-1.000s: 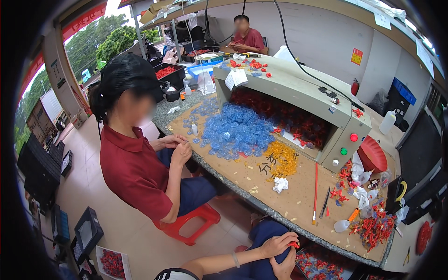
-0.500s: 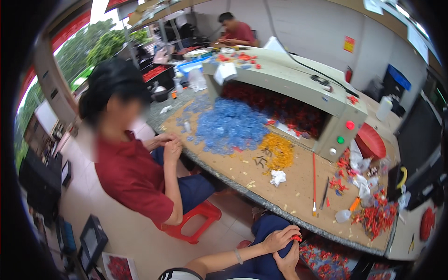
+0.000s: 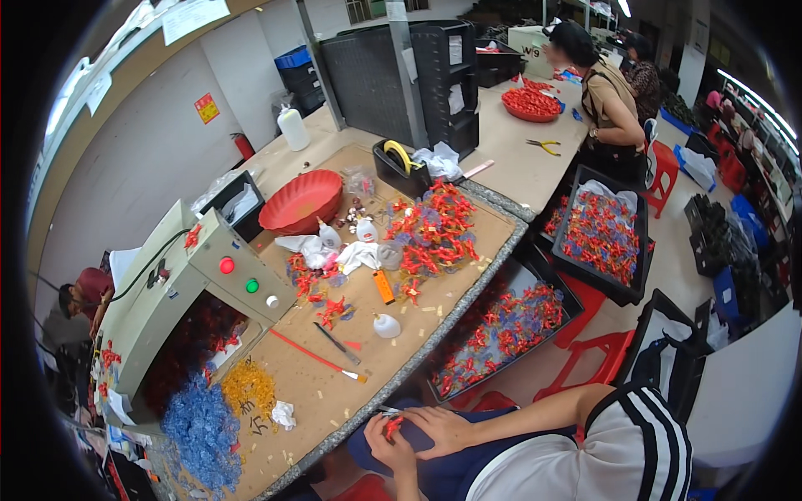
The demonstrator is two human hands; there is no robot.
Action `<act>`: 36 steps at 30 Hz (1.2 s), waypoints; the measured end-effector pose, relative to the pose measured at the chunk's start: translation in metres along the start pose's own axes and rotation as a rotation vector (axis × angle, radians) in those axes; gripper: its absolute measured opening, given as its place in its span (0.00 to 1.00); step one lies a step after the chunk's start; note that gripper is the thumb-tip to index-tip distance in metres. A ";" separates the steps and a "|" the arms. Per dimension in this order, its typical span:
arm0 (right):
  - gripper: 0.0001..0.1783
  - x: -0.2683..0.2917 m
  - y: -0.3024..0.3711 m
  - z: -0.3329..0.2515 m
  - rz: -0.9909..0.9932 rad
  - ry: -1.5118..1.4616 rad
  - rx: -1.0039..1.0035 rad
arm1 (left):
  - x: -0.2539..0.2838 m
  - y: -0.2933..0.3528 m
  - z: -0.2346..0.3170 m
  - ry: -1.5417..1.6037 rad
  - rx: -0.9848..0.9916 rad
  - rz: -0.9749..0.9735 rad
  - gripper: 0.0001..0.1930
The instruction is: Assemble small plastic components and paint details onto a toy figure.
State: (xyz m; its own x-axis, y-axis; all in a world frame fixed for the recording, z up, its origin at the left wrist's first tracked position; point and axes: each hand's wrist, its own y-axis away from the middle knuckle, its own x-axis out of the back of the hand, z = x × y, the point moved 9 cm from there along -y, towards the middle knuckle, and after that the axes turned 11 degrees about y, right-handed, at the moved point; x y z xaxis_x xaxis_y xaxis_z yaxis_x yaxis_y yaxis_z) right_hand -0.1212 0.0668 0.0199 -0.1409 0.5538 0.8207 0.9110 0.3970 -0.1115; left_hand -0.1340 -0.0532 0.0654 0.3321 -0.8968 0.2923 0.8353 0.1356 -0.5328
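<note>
L hand curled shut round small red pc, above navy lap, just beside counter edge. R hand bent in close, fingers part-curled near it; can't tell if it grips anything. On counter: wht bottle, red-handled brush, yellow bits next to blue pile.

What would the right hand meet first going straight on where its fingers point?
The right hand would probably meet the small red piece held in the left hand, just ahead; depth and any contact are unclear.
</note>
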 end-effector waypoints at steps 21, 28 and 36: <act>0.53 -0.008 -0.003 0.005 0.031 -0.032 0.004 | 0.001 0.001 -0.009 -0.035 0.001 0.009 0.11; 0.53 -0.008 -0.003 0.000 0.015 -0.002 0.004 | 0.006 0.004 -0.010 -0.008 -0.006 0.009 0.12; 0.53 -0.011 -0.005 -0.010 0.000 0.024 0.009 | 0.018 0.007 -0.014 0.021 -0.014 0.040 0.12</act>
State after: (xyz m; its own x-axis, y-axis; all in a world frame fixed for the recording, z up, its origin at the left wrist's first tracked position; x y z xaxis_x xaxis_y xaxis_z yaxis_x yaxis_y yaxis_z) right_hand -0.1206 0.0517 0.0170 -0.1315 0.5365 0.8336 0.9076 0.4033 -0.1163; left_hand -0.1286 -0.0744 0.0556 0.3552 -0.8996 0.2539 0.8156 0.1655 -0.5545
